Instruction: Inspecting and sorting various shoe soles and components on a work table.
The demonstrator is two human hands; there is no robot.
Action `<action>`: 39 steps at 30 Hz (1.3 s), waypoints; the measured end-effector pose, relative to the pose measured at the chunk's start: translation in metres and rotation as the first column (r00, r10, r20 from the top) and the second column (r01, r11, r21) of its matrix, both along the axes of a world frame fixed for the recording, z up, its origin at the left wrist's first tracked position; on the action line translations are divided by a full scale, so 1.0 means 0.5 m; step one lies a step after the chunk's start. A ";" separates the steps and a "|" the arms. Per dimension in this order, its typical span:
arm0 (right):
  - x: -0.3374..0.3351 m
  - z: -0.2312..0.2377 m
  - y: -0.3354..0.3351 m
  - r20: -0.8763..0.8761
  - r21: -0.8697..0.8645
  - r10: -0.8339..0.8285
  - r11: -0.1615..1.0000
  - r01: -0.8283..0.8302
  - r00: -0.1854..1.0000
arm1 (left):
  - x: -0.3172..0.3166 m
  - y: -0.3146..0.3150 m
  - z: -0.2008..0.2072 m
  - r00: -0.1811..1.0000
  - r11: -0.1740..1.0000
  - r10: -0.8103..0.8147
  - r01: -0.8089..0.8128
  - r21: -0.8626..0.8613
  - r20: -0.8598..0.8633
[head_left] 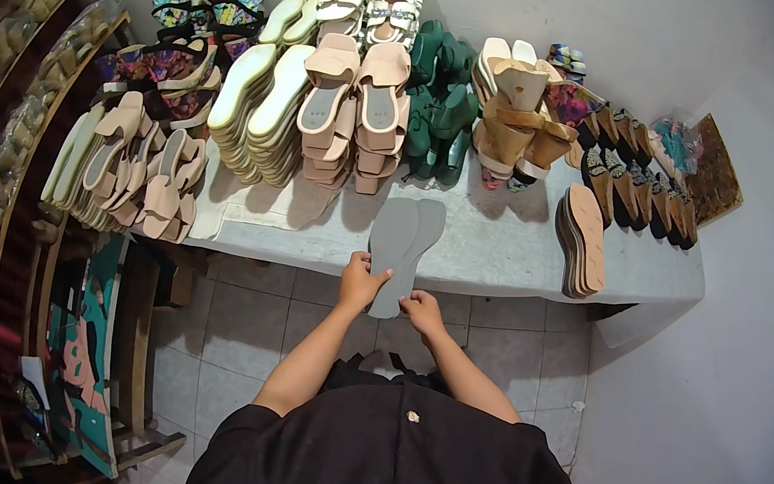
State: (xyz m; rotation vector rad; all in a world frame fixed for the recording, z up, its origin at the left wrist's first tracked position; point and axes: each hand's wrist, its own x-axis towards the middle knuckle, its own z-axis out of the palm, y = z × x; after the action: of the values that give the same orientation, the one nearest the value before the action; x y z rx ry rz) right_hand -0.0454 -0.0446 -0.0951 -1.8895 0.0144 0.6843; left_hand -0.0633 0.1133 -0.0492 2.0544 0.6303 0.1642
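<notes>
Two grey insoles, partly overlapping, are held out in front of me over the table's front edge. My left hand grips the left one near its heel end, the thumb lying on its upper face. On the other side my right hand pinches the lower edge of the right insole. The insoles' rounded toe ends point away from me. Just beyond them on the table stand stacked beige slide sandals with grey footbeds, beside dark green shoes.
A cloth-covered table runs across. Cream soles are stacked at left; tan insoles, wooden-looking wedges and black embellished sandals stand at right. Racks of wrapped footwear rise at far left. A white wall bounds the right.
</notes>
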 end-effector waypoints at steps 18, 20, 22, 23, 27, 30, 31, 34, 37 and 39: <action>0.057 0.061 0.001 -0.241 0.577 -0.097 0.786 0.222 0.966 | 0.009 0.007 0.077 0.971 0.623 -0.138 0.238 -0.745 0.195; 0.033 0.138 0.015 -0.270 0.634 -0.022 0.749 0.194 0.963 | 0.002 0.013 0.070 0.943 0.643 -0.158 0.323 -0.695 0.291; 0.023 0.193 0.009 -0.289 0.689 0.023 0.700 0.191 0.957 | -0.001 0.007 0.070 0.950 0.596 -0.109 0.298 -0.746 0.292; 0.022 0.202 0.005 -0.292 0.677 -0.022 0.702 0.223 0.956 | 0.000 0.005 0.073 0.957 0.543 -0.063 0.272 -0.794 0.285; 0.039 0.202 -0.037 -0.276 0.675 -0.078 0.694 0.251 0.958 | -0.001 -0.013 0.115 0.956 0.545 0.004 0.242 -0.802 0.292; 0.038 0.214 -0.054 -0.257 0.657 -0.122 0.706 0.265 0.959 | 0.004 -0.024 0.119 0.960 0.601 -0.055 0.251 -0.759 0.274; 0.037 0.217 -0.061 -0.255 0.639 -0.124 0.723 0.263 0.959 | 0.009 -0.037 0.119 0.952 0.646 -0.073 0.271 -0.713 0.296; 0.031 0.215 -0.074 -0.276 0.612 -0.193 0.721 0.326 0.942 | 0.017 -0.067 0.118 0.936 0.640 -0.106 0.322 -0.698 0.334; 0.031 0.222 -0.097 -0.362 0.630 -0.195 0.670 0.393 0.912 | 0.025 -0.082 0.107 0.930 0.589 -0.150 0.357 -0.725 0.336; 0.025 0.235 -0.108 -0.375 0.634 -0.223 0.647 0.424 0.900 | 0.026 -0.089 0.094 0.929 0.589 -0.186 0.367 -0.720 0.321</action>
State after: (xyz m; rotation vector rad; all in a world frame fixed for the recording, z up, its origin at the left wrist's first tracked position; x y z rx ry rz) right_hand -0.0327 -0.0986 0.0223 -0.9952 0.2339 0.5696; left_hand -0.0503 0.0686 -0.0020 1.2264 0.1605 -0.0749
